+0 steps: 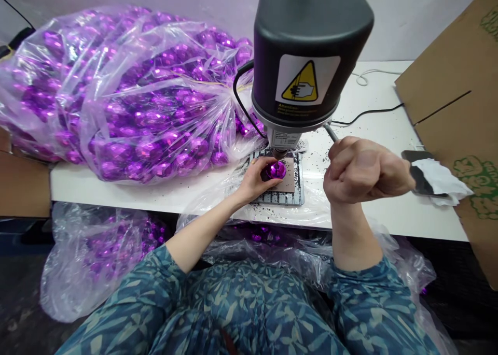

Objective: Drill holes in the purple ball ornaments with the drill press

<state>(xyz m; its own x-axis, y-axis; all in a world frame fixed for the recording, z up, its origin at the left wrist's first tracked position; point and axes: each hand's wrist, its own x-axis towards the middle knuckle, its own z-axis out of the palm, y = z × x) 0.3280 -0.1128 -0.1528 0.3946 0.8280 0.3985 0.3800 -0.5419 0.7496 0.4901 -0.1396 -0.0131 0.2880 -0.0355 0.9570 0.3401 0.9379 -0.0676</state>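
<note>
A shiny purple faceted ball rests on a small brown board, directly beneath the chuck of a black bench drill press. From the left, my left hand pinches this ball between thumb and fingers. A dark opening or mark shows on the ball's top. My right hand is raised to the right of the machine, its fingers wrapped round the end of the metal feed lever. The board lies on the slotted grey base, which is strewn with dark shavings.
A large clear bag of purple balls fills the table's left side. More bagged balls hang below the front edge. Cardboard boxes stand at right, near a dark flat object under white tissue. A black cable crosses the white table.
</note>
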